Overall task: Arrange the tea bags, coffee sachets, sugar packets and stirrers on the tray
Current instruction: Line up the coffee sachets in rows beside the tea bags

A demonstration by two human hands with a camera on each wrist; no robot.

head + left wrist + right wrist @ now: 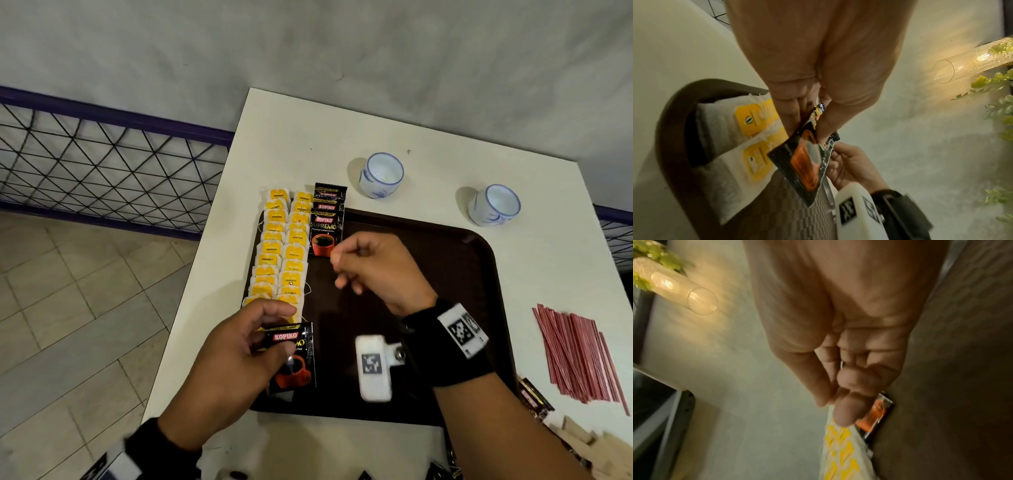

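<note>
Two columns of yellow-tagged tea bags (281,253) (754,116) (840,451) lie along the left side of the dark brown tray (428,260) (668,113). Beside their far end, overlapping black coffee sachets (325,226) (875,415) form a short row. My left hand (289,330) (812,128) pinches another black coffee sachet (294,370) (801,164) above the tray's near left corner. My right hand (339,270) (836,402) (846,162) hovers over the tray just right of the tea bags, fingers curled, holding nothing. Red stirrers (579,356) lie on the table to the right.
Two white-and-blue cups (380,174) (495,205) stand on the white table (308,137) beyond the tray. Dark sachets (534,397) and brown packets (582,435) lie at the near right. The table's left edge drops to a tiled floor beside a wire railing (102,164).
</note>
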